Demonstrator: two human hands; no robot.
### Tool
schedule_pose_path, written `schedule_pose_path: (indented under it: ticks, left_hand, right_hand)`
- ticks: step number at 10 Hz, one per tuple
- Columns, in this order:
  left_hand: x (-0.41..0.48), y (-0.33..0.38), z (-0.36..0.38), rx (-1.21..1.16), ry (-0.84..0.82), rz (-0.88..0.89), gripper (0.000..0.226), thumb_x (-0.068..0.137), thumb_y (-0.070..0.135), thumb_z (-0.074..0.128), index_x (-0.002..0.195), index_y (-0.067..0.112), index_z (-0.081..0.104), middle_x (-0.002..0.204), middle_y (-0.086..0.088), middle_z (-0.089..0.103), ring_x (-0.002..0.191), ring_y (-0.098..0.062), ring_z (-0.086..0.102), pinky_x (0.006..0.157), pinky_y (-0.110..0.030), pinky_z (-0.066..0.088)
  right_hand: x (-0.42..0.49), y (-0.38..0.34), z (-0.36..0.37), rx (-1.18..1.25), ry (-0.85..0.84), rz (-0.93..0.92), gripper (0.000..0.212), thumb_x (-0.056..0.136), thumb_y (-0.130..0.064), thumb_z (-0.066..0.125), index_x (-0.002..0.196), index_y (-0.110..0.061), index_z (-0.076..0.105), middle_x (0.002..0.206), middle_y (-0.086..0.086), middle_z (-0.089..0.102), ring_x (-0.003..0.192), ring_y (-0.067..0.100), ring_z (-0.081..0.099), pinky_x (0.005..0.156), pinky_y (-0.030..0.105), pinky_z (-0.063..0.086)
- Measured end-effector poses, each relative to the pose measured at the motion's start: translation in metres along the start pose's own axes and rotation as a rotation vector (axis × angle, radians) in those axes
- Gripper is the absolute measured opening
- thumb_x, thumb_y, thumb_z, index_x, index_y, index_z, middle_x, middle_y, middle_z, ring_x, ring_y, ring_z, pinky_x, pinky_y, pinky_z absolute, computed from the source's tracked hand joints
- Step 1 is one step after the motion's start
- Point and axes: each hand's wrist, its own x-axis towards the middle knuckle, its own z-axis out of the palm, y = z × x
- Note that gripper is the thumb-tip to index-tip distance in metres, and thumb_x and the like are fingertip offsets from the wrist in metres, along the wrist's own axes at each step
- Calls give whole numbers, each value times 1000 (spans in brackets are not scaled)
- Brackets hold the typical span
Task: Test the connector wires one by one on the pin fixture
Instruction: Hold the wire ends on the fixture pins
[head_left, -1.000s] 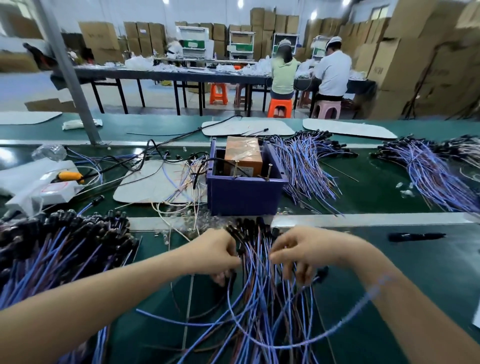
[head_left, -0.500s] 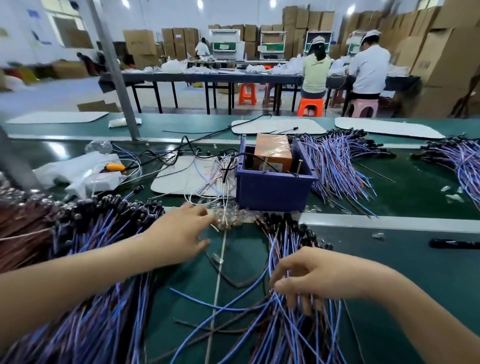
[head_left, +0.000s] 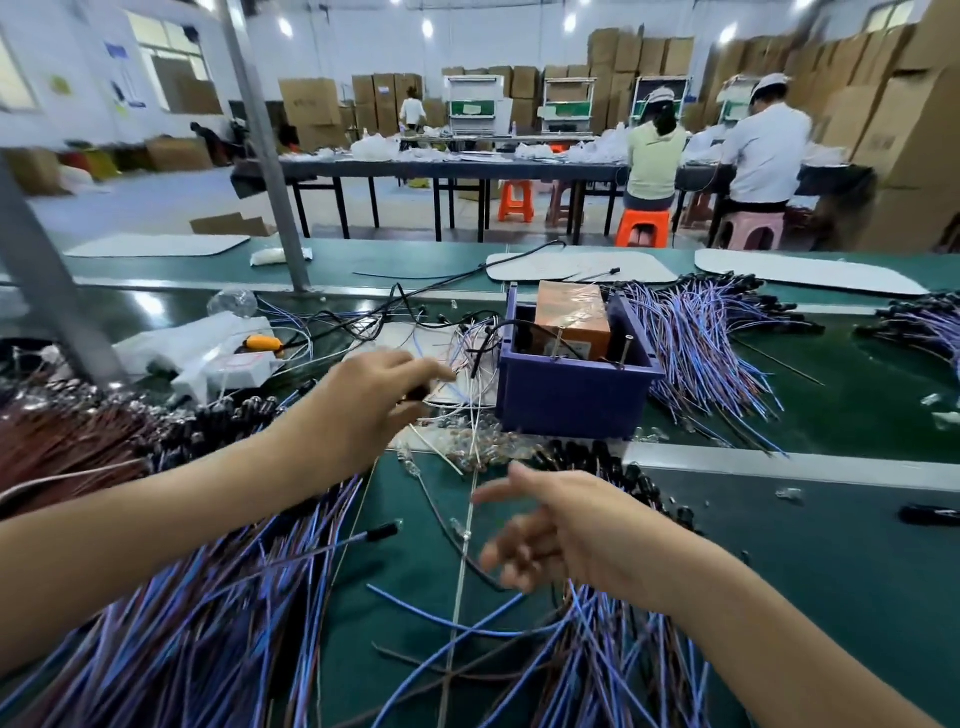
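Note:
The pin fixture is a blue box (head_left: 571, 400) holding an orange-brown unit (head_left: 571, 317), with metal pins (head_left: 626, 353) standing on its rim. My left hand (head_left: 369, 405) hovers just left of the box, fingers pinched on a small dark connector (head_left: 414, 394); its wire is hard to follow. My right hand (head_left: 566, 525) is lower, over the green mat, blurred, fingers apart and holding nothing. A bundle of blue and brown connector wires (head_left: 597, 665) lies under my right wrist. A larger pile (head_left: 182, 597) lies under my left forearm.
More wire piles lie right of the box (head_left: 701, 343) and at the far right (head_left: 924, 322). Loose white and black leads (head_left: 457, 343) tangle left of the box. A white bag with an orange tool (head_left: 260, 343), a grey post (head_left: 265, 156) and a black pen (head_left: 930, 514) are nearby.
My left hand rose from the left pile toward the blue box, pinching a dark connector. My right hand lifted off the middle bundle and opened. The view turned slightly left.

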Motion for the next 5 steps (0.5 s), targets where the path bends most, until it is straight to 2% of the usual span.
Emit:
schedule_pose_path:
  ticks: [1,2,3,4,5]
  left_hand:
    - [14,45,-25,-129,105,220,32,81,4,71,113,6,68,92,-8,67,81,-15,61,76,-27,50]
    - [6,96,-15,-155,-36,424,20,81,0,69,99,5,72,88,-11,69,81,-17,60,72,-33,52]
    - [-30,115,-25,94,-89,404,9,80,30,66,79,27,74,77,9,71,70,-4,62,67,-23,48]
    - [-12,195,121,-181,-60,410,10,85,28,64,82,25,73,78,7,72,66,-7,62,64,-24,49]
    - [-57,187,143,-201,-72,176,11,88,28,62,86,23,71,79,5,73,63,-9,62,61,-25,49]
  right_hand:
    - [8,-19,32,261,-11,24,49,101,-45,33,116,-5,57,93,17,72,82,28,70,68,30,58]
    - [6,-33,17,647,67,-179,22,100,-4,37,113,5,53,104,20,67,105,34,61,96,34,49]
    - [13,-37,21,540,-121,-189,21,101,-8,38,108,3,54,79,18,71,54,18,66,51,13,52]
    - [11,-50,2,540,175,-213,17,100,-5,40,101,1,55,74,10,71,32,2,40,26,11,27]
    - [5,-51,-6,470,285,-309,20,98,-10,46,93,-2,63,73,5,73,31,2,35,27,13,24]
